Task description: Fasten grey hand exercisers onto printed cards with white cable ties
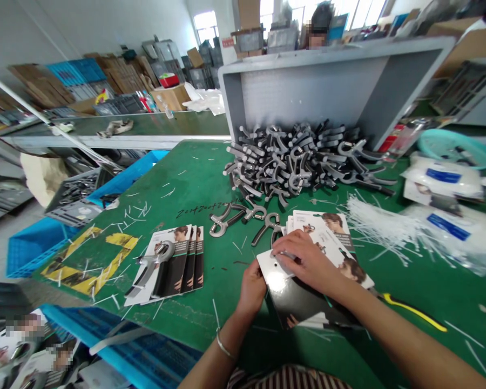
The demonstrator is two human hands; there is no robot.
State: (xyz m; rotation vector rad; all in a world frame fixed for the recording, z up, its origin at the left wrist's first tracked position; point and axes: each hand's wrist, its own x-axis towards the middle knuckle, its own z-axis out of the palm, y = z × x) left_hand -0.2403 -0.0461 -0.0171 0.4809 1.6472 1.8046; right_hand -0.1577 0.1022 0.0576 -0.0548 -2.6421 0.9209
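Right hand [305,262] on card [299,307], grips [295,162] at bin [308,89]

I see a glossy, smooth paper backing card [295,308] on a matt green table mat [194,183]. The heaped hand grips [299,162] look like dull grey metal with matt plastic handles. The thin white ties [380,227] are plastic.

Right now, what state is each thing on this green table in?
left hand: pinching the top card's edge.
right hand: lying flat on the top card.
top card: flat on the table.
gripper pile: loose, heaped.
card stack: fanned, one gripper on top.
cable ties: loose, scattered.
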